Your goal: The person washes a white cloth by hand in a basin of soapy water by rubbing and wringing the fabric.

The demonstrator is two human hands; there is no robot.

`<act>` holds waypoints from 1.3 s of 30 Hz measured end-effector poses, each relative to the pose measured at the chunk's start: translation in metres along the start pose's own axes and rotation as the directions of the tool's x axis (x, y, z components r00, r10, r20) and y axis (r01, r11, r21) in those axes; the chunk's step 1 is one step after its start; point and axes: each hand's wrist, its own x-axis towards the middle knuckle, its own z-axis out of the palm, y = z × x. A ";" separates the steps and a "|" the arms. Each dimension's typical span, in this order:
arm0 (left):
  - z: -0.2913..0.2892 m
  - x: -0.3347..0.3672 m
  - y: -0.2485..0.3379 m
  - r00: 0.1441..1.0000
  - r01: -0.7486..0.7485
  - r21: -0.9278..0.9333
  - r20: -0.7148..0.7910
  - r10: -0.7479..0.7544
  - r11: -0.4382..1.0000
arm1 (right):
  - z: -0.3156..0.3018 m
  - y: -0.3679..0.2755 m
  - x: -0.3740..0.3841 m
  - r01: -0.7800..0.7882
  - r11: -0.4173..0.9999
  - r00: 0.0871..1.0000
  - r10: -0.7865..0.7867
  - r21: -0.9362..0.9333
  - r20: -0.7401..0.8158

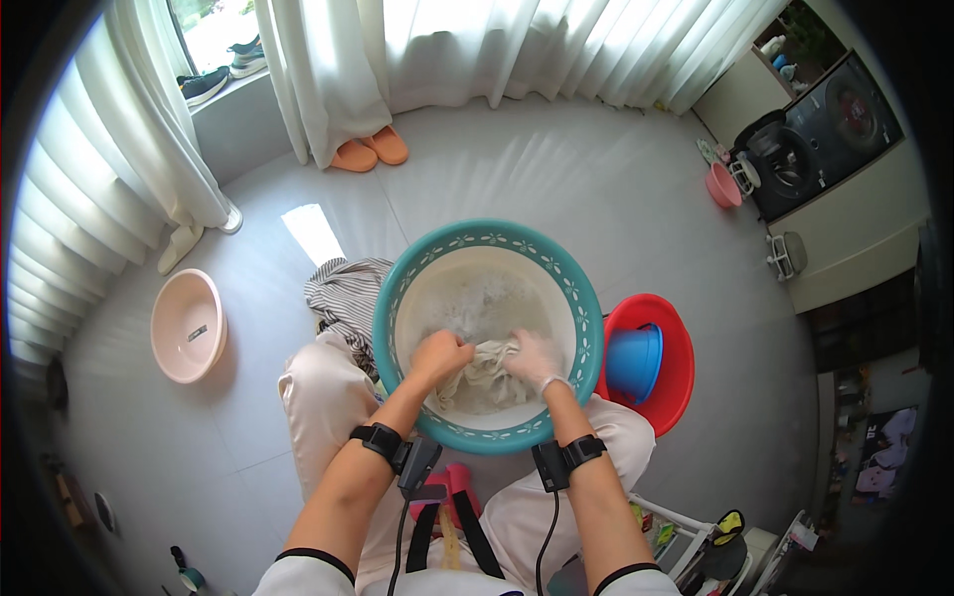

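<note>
In the teal basin (586, 328), near the person, a pale wet cloth (487, 370) sits in soapy water. The left hand (440, 353) and right hand (534, 356) both squeeze it. It looks soft, heavy, slippery; bunched folds grip best.

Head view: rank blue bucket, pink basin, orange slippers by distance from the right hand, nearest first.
1. Blue bucket: just right of the right hand, sitting in the red basin.
2. Orange slippers: up and to the left, by the curtain.
3. Pink basin: far left on the floor, beyond the teal basin.
</note>
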 end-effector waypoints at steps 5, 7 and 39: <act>0.018 0.031 -0.026 0.986 -0.121 -0.413 -0.157 0.061 0.902 | -0.003 -0.028 -0.004 0.021 0.999 0.962 -0.007 -0.048 0.273; 0.021 0.036 -0.024 0.984 -0.157 -0.524 -0.157 0.086 0.837 | 0.003 -0.021 -0.002 0.065 0.997 0.952 -0.076 0.047 0.295; 0.046 -0.004 -0.009 0.972 0.236 -0.933 0.231 -0.053 0.270 | 0.010 -0.054 -0.017 0.300 0.862 0.893 -0.104 0.408 -0.439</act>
